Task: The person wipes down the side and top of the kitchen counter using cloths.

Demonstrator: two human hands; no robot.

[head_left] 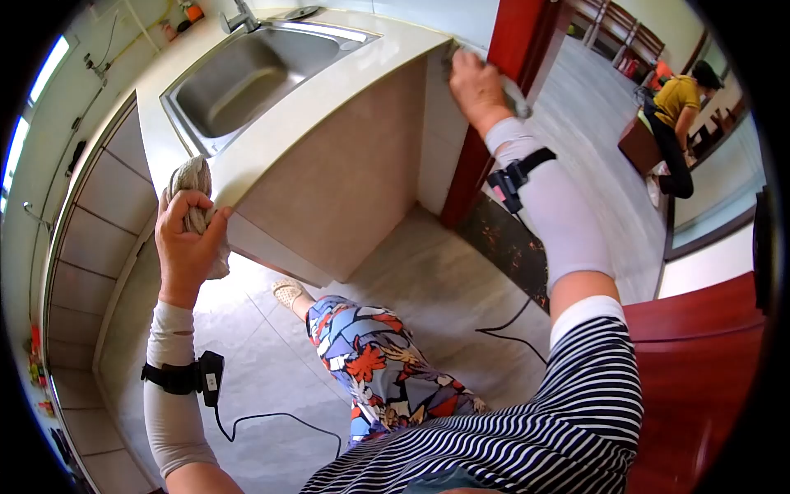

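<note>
My left hand [188, 239] is closed around a bunched, greyish-beige rag [192, 177] at the near corner of the countertop [304, 107]. Part of the rag hangs below the fingers. At the far end of the counter, beside the wall and the red door frame, my right hand [477, 86] is closed on a grey cloth [520, 100]. Most of that cloth is hidden behind the hand, with bits showing on both sides. Between the two hands, a steel sink [177, 103] is set into the counter.
A faucet [240, 18] stands behind the sink. The red door frame [469, 177] and a red door [699, 370] are on my right. Black cables [280, 414] hang from my wrist straps. Beyond the doorway another person [679, 107] bends beside a brown box [640, 148].
</note>
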